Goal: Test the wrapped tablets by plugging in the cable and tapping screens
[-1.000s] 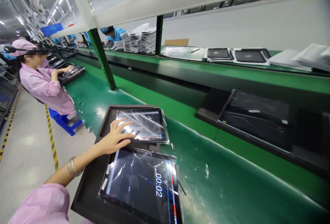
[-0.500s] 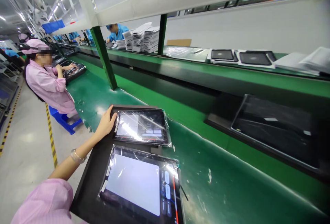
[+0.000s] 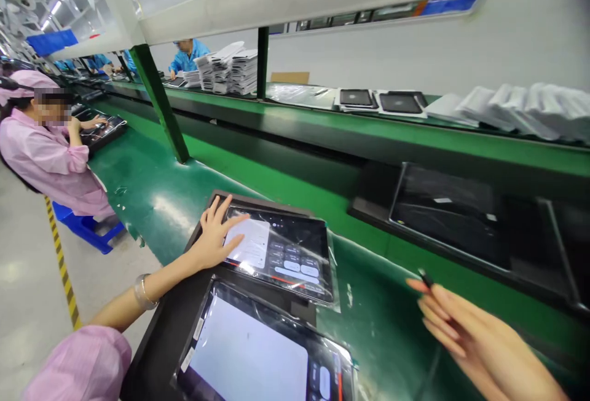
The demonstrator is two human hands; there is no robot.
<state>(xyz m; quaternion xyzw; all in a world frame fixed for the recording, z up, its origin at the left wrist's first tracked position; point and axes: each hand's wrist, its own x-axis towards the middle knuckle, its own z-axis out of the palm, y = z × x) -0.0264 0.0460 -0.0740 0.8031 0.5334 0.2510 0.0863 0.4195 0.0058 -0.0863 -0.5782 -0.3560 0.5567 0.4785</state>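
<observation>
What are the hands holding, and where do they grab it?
The right hand pinches a thin dark stick in its fingertips; only its tip shows. The left hand holds nothing; it rests flat on the far tablet, at its left end.

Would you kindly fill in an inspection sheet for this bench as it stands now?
Surface: green bench, scuffed, with white flecks.
Job's things: two plastic-wrapped tablets, the far tablet and the near tablet, both lit, lying in a black tray.
Clutter: nothing seen beyond the flecks.
Grips: left hand flat, fingers spread on the far tablet's screen; right hand pinches a thin dark pen above the bench.
Cables: nothing seen.
Surroundings: another tray with a dark screen behind; stacked white sheets on the shelf; a co-worker in pink at the left; a person in blue beyond.
</observation>
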